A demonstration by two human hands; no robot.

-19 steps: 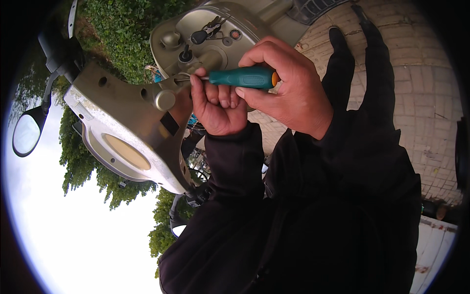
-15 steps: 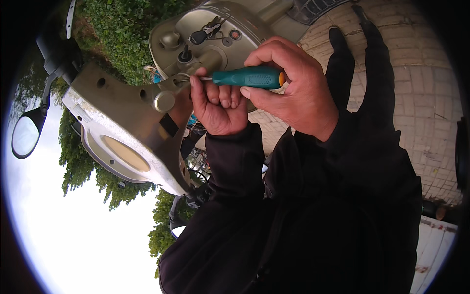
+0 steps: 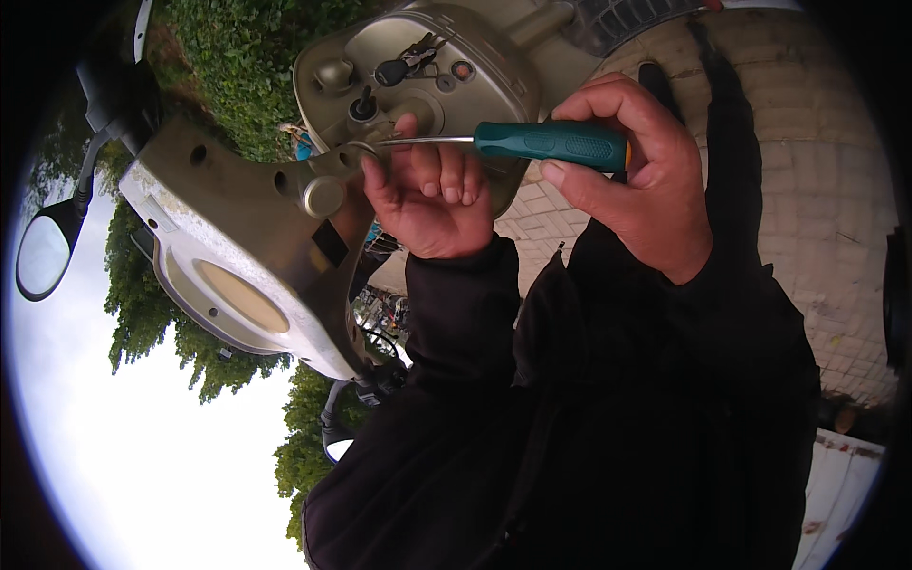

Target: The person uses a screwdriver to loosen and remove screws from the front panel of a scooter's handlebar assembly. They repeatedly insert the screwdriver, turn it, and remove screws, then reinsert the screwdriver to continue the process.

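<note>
Here, a teal-handled steel screwdriver works at a beige scooter headset cover.

The right hand is closed round the handle, the shaft level, its tip at the cover's edge. The left hand curls its fingers against that edge, steadying it. The cover looks partly loosened, not yet off; keys hang in the ignition beyond.

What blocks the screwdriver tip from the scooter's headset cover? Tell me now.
Nothing visible does. The right hand holds the green-handled screwdriver, its shaft running bare to the beige headset cover. The left hand curls just below the shaft near the tip, beside it, not across it.
</note>
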